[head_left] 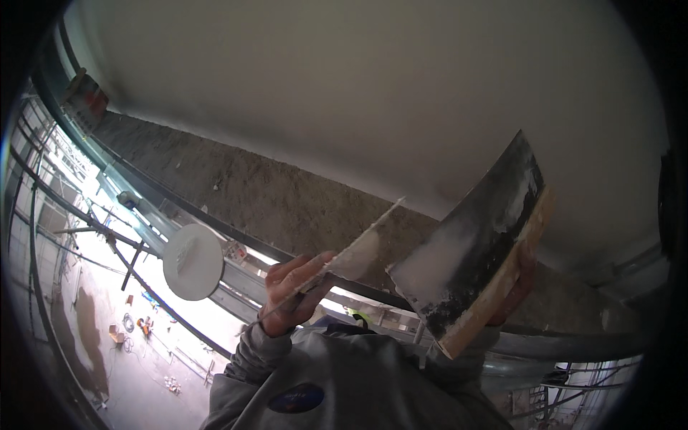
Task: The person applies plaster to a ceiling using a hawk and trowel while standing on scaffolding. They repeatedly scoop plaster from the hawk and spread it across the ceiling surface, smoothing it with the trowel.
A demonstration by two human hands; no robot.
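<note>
Obs. from my spot: L hand (294, 292) is closed round a thin plate (362, 247), fingers curled with next to no gap. Plate is seen nr. edge-on, rim crusted, pale paste on its lower face; exact tool type can't be told.

R hand (519, 288) grips a wide steel filling knife (479, 233) by its wooden back strip (493, 299); fingers wrap behind, part hidden, so full closure n/v. Blade is dark, w/ white smears.

Both tools are raised in front of the grey jacket (365, 380), apart, blade faces angled to each other, prob. so paste can pass between them. Strip hold prob. keeps fingers off the steel and steadies its full width.

Round white tub (192, 262) is L of the L hand, prob. for easy reach. Concrete ledge (236, 186) runs behind, below a smooth pale surface (358, 86).
</note>
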